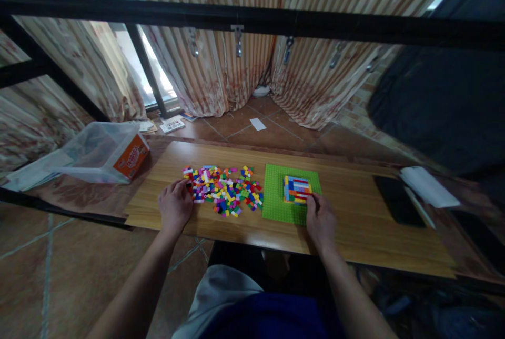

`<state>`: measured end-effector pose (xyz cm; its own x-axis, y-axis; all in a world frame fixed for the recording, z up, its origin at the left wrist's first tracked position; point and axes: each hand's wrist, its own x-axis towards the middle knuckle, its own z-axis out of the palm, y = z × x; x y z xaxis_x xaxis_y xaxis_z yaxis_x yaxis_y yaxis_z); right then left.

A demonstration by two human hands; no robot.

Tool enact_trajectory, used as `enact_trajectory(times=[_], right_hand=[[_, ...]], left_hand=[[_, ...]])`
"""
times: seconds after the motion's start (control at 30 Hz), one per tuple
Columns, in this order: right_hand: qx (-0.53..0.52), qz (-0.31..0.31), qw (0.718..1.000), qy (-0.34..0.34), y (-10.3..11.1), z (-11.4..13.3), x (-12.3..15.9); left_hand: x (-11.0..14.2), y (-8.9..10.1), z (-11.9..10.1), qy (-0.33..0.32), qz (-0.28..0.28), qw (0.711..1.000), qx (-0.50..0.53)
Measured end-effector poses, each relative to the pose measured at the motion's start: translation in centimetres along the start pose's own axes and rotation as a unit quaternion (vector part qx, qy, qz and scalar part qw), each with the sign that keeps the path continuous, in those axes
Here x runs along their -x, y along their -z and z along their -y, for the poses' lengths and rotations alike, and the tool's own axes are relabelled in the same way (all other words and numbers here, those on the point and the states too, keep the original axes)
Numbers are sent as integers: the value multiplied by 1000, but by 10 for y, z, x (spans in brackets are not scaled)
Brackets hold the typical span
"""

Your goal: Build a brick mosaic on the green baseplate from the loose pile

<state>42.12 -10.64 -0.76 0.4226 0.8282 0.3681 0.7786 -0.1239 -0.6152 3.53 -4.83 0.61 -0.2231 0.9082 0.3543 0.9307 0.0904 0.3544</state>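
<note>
A green baseplate lies on the wooden table. On its right part stands a flat block of many-coloured bricks. My right hand rests at the plate's near right corner, fingers curled, fingertips touching the block's near edge. To the left of the plate spreads a pile of loose coloured bricks. My left hand lies at the pile's left edge, fingers bent down onto the bricks; what they pinch, if anything, is hidden.
A clear plastic box with an orange label lies on its side at the left. A black tablet and white papers sit at the table's right end. Black frame bars cross above. Curtains hang behind.
</note>
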Motion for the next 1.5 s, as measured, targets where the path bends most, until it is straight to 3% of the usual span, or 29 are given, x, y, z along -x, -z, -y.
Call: enact_trajectory(times=[1.5], right_hand=[[-1,1,1000,17,1,-2,5]], left_hand=[[1,1,-2,6,-3,1000,9]])
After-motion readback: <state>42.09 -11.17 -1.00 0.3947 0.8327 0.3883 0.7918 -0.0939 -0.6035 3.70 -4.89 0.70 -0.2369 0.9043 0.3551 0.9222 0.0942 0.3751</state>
